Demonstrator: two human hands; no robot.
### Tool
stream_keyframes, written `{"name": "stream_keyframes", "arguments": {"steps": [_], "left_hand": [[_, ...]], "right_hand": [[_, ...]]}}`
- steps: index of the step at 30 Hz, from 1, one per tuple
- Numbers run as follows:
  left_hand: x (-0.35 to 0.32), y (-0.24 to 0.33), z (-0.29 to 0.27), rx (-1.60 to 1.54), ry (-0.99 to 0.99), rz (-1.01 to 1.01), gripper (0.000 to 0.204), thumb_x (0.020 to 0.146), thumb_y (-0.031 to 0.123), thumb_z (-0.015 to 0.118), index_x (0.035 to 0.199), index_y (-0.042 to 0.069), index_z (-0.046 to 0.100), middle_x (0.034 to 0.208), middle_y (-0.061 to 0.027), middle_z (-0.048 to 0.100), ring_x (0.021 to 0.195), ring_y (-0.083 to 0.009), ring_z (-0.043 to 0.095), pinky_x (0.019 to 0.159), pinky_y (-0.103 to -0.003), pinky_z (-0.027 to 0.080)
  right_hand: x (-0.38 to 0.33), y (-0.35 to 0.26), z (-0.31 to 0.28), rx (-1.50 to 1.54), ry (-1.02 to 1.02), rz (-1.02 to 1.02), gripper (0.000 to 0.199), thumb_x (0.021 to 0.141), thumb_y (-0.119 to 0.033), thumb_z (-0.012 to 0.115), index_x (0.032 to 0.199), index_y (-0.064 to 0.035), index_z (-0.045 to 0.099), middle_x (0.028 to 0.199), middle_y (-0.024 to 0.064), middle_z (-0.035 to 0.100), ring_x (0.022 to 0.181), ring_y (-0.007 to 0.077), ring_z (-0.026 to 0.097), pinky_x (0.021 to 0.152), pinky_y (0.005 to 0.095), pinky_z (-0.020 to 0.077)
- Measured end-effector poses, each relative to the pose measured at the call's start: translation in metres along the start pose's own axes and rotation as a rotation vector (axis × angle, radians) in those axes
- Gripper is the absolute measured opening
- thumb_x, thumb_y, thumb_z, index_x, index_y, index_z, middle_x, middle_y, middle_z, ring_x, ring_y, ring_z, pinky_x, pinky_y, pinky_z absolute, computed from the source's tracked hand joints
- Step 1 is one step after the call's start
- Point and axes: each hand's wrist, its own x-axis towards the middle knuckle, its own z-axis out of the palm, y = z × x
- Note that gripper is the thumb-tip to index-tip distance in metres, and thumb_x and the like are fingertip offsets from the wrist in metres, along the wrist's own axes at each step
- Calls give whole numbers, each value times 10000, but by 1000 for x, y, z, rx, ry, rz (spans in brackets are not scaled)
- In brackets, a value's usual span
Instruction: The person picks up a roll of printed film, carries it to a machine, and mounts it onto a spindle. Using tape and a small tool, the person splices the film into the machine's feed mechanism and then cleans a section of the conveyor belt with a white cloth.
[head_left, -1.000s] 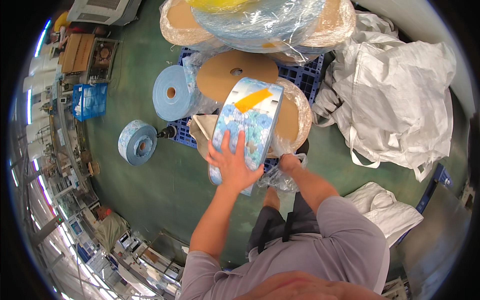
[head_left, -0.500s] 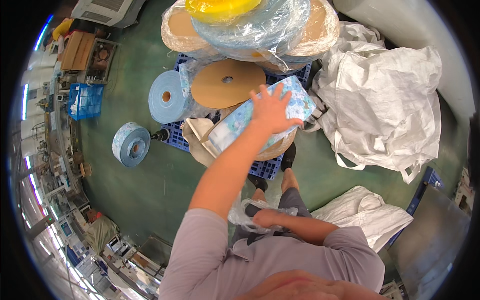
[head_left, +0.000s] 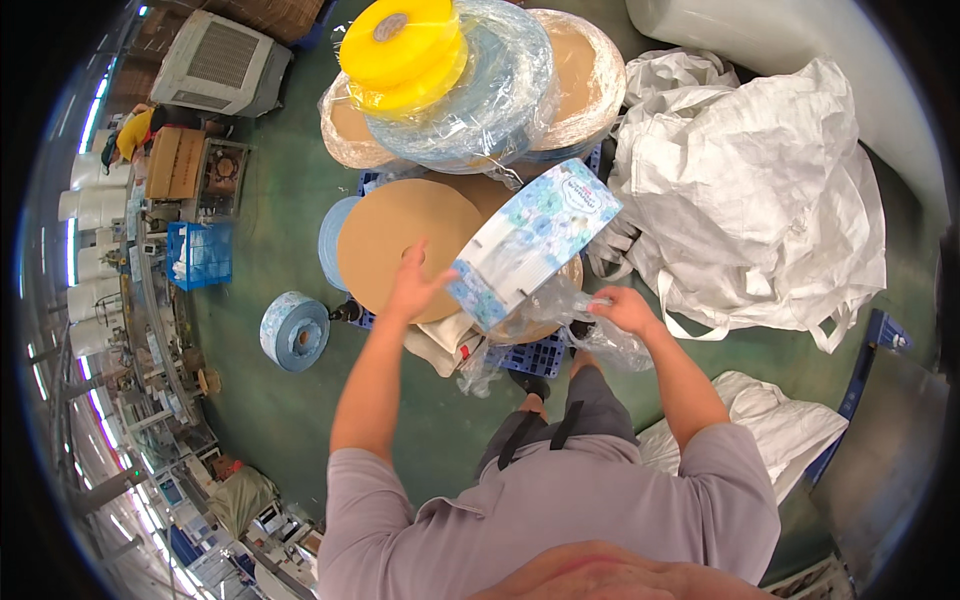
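A printed blue-and-white film roll (head_left: 540, 240) stands tilted on edge in front of me. Over a round cardboard disc (head_left: 385, 225) on its left reaches my left hand (head_left: 418, 288), fingers apart, with the fingertips near the disc's centre; contact is hard to judge. My right hand (head_left: 622, 310) pinches crumpled clear plastic wrap (head_left: 612, 345), which trails along the roll's near lower edge. Beige cloth (head_left: 437, 345) lies below the disc.
Yellow rolls (head_left: 400, 40) and plastic-wrapped blue rolls (head_left: 490, 90) are stacked at the back. A blue pallet (head_left: 535, 355) shows underneath. Another roll (head_left: 295, 332) sits on the floor at left. Large white sacks (head_left: 750, 200) lie at right. A person in yellow (head_left: 133, 133) bends far left.
My left hand has left the printed roll's edge and moved left to the cardboard disc. My right hand has come forward from my lap, bringing the plastic wrap to the roll. The view has shifted.
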Motion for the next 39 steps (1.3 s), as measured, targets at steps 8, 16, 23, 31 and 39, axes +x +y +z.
{"name": "stream_keyframes", "arguments": {"steps": [8,16,23,31,39], "left_hand": [[53,122,107,271,-44,22,1469,615,691,942,1716,179,116,1622,-182,330,1477,-421,334,1181,-636,281],[64,156,116,259,-28,-62,1445,611,709,936,1698,162,157,1553,-177,387,1440,-412,365,1171,-611,291],[17,123,133,244,107,-58,1382,630,650,955,1657,88,222,1486,-239,431,1387,-441,407,1168,-583,316],[-105,13,168,-594,54,-301,728,1033,580,616,1492,27,500,1255,-157,611,1124,-321,590,1022,-486,463],[-12,-25,162,-1302,-167,-905,763,1117,665,349,1547,66,543,1421,-122,667,1254,-263,638,1147,-423,445]], "right_hand": [[-52,148,-89,-673,-24,239,328,872,-387,747,1056,-127,826,1074,157,793,1004,338,753,940,487,586],[-47,223,-146,-354,227,527,670,879,-424,802,1372,9,669,1321,261,717,1257,400,680,1083,463,536],[72,71,16,902,145,429,679,1063,-634,554,1466,-89,604,1383,56,670,1166,231,638,1007,413,512],[124,4,77,1632,-18,422,940,1039,-825,246,1655,-134,410,1661,114,473,1478,329,488,1204,500,417],[130,-2,146,1069,-159,555,891,1091,-722,349,1587,8,473,1594,177,542,1433,323,525,1235,443,354]]}}
